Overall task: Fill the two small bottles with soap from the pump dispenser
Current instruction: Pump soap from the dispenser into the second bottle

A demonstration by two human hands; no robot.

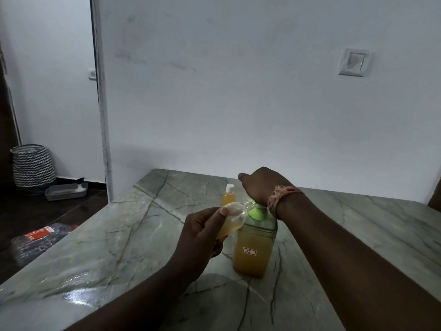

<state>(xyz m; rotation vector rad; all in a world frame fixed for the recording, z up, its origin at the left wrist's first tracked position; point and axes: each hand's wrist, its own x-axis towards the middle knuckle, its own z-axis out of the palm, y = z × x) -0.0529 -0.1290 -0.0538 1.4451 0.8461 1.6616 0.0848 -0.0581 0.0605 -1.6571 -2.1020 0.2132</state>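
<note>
The pump dispenser (254,249) stands mid-counter, a clear bottle of amber soap with a green pump top and a small white label. My right hand (261,185) presses down on the pump head, which it hides. My left hand (202,231) holds a small clear bottle (235,217) tilted on its side, its open neck at the pump's spout. Amber soap lies in its lower part. A second small bottle (229,195), holding amber soap and closed with a white cap, stands upright behind the dispenser.
The grey marble counter (119,247) runs to a white wall with a switch plate (354,62). Beyond its left edge, on the dark floor, are a patterned basket (32,166), a grey tray (65,191) and a plastic-wrapped pack (40,240).
</note>
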